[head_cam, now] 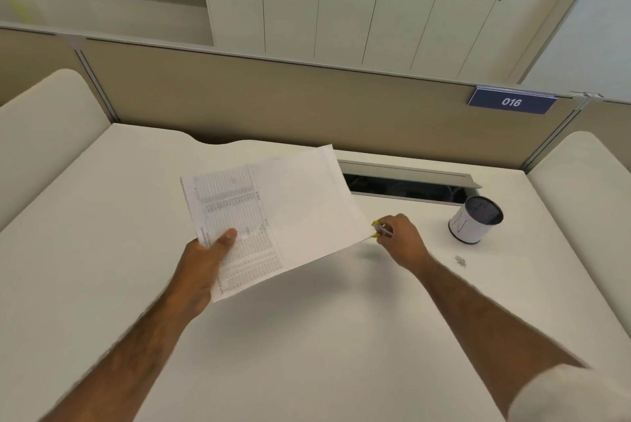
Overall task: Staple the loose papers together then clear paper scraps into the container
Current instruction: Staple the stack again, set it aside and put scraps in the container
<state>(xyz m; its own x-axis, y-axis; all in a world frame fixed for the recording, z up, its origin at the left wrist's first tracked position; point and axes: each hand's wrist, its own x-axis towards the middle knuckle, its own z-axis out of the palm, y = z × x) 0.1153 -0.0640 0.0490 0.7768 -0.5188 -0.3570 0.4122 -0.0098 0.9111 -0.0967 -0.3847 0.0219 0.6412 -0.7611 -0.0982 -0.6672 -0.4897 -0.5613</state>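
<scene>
With my left hand (205, 261) gripping the papers (290, 210) and my right hand (400, 238) squeezing the stapler (381, 230) at their corner, sheets may slip unstapled.

Left hand (201, 264), right hand (401, 237): fingers (392, 222) curled.

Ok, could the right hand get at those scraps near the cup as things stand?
Probably yes for reach: the scraps lie on bare desk just right of the right hand, nothing between. But its fingers grip the stapler at the corner of the papers, so it isn't free yet.
</scene>
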